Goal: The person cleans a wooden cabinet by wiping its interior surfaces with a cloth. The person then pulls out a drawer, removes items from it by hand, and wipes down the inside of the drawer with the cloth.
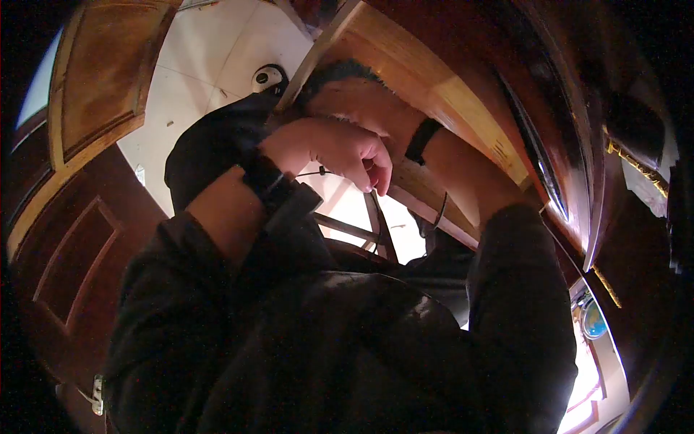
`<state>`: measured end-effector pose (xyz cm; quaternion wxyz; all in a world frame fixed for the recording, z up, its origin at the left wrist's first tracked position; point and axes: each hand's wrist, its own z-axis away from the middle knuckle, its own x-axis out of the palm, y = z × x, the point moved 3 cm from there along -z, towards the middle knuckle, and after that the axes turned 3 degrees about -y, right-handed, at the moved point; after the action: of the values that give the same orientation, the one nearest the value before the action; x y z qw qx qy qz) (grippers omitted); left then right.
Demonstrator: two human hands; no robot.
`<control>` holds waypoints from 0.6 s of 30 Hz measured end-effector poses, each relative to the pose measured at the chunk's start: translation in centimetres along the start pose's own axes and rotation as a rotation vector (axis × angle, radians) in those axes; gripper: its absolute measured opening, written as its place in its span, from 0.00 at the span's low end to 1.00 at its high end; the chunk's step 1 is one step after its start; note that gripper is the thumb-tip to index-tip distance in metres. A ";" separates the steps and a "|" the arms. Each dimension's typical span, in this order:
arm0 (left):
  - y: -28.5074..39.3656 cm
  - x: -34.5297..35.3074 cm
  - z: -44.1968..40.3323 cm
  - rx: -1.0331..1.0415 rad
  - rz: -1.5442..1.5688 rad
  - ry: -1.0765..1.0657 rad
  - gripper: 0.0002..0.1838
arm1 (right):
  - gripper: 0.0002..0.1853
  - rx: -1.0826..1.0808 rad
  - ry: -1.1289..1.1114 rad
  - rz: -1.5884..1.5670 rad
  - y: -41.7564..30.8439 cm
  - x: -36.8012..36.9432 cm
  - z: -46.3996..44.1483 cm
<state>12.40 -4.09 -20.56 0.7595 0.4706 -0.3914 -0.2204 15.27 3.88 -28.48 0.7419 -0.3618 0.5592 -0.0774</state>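
Note:
My left hand (354, 158), a dark watch (266, 177) on its wrist, is closed with the fingers curled inward. A thin black cable (322, 171) runs up against it; whatever is between the fingertips is too small to make out. Behind it, partly covered and in shadow, my right hand (369, 108) reaches in beside a light wooden panel (444, 90). A black band (422, 140) circles the right wrist. The right fingers are hidden.
Dark glossy furniture (571, 137) rises close on the right, and a wooden edge (318, 61) slants past the hands. On the pale floor (202, 65) lies a round white-and-black object (269, 77). A brown door (79, 253) stands at left. A blue globe (594, 320) shows at lower right.

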 end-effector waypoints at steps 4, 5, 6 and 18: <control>0.0 0.2 0.6 0.013 0.035 0.021 0.12 | 0.30 0.367 0.150 0.390 1.4 -2.2 2.6; 0.2 0.2 0.7 0.003 0.052 0.023 0.12 | 0.31 0.469 0.225 0.351 2.2 -2.7 3.6; -0.1 0.0 0.5 0.042 0.017 0.021 0.12 | 0.31 0.570 0.303 0.312 3.2 -3.3 4.6; -1.3 0.1 -0.1 0.047 -0.004 0.005 0.11 | 0.20 1.645 0.057 0.349 6.7 -1.0 31.6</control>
<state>12.59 -4.70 -21.67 0.7487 0.4896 -0.3936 -0.2117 40.98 23.48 -28.27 0.7561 0.3880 0.3910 -0.3535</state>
